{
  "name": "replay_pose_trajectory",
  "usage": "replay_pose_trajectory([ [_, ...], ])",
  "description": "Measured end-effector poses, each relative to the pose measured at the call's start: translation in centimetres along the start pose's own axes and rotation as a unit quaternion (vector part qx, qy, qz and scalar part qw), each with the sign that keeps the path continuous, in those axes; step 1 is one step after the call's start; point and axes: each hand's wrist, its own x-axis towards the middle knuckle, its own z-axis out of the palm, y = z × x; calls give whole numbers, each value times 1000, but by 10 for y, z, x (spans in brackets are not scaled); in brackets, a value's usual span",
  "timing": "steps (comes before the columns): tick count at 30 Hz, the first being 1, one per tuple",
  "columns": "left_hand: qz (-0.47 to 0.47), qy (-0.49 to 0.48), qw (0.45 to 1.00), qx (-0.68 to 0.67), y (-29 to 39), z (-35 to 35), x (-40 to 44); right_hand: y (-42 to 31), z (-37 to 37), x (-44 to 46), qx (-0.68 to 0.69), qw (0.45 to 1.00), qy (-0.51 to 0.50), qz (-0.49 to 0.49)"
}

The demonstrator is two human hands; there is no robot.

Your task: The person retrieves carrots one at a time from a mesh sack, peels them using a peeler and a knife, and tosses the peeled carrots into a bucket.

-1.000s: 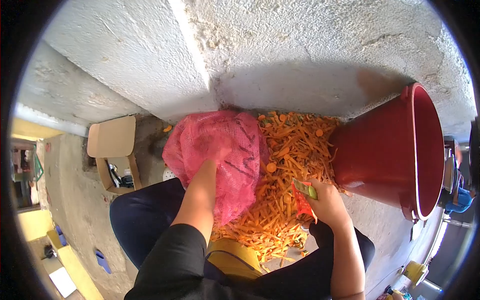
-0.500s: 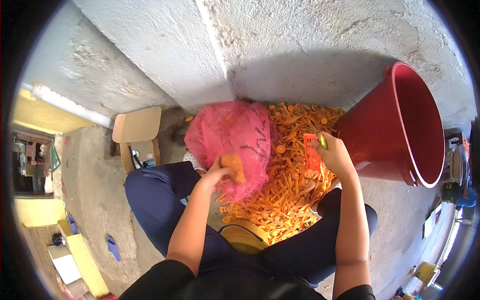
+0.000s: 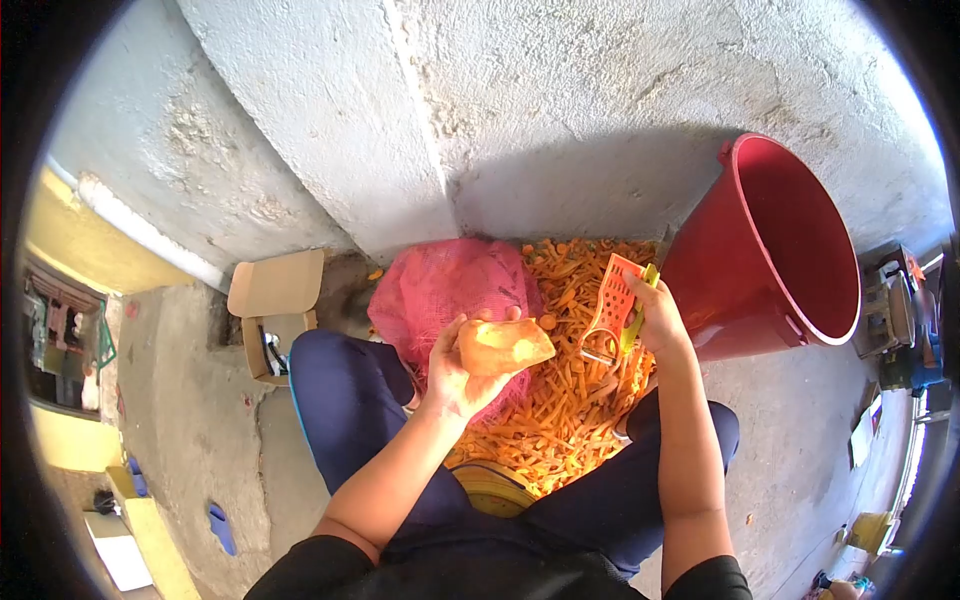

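Observation:
A thick, peeled orange piece of carrot (image 3: 505,347) rests in my left hand (image 3: 452,380), whose fingers curl round it from behind and below. My right hand (image 3: 662,318) grips an orange peeler (image 3: 612,290) with a perforated body and a metal blade at its lower end. A yellow-green tool (image 3: 636,322), its kind unclear, is held along with the peeler. Beneath both hands spreads a heap of orange peelings and strips (image 3: 545,435). The pink mesh sack (image 3: 440,285) stands behind my left hand, its contents hard to make out.
A large red bucket (image 3: 690,285) leans on its side at the right, its mouth turned to the right. An opened cardboard box (image 3: 275,290) sits left of the sack. My knees flank the heap, with a yellow container (image 3: 490,492) between them. The rough wall (image 3: 560,120) rises behind.
My left hand has risen and moved right from the sack, with the carrot piece turned more level. The peeler in my right hand is tilted differently, and the yellow-green tool shows more fully.

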Motion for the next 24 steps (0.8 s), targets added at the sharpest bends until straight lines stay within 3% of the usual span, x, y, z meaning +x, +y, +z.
replay_pose_trajectory([
  [4,-65,25,998,-7,-1,18,4,-5,8,-2,107,994,15,13],
  [7,-166,-21,986,13,-8,23,9,-2,5,4,144,989,-4,42],
  [10,-177,-22,984,-25,-25,-14,12,4,8,12,168,984,16,59],
  [15,-128,-85,982,109,-42,-21,34,2,6,17,165,985,10,49],
  [19,-136,11,990,30,-46,-34,40,-2,12,15,156,987,24,39],
  [22,-196,26,980,13,-41,-11,44,1,12,12,102,994,14,31],
  [24,-155,56,986,10,-43,-18,49,-4,19,6,54,998,13,40],
])
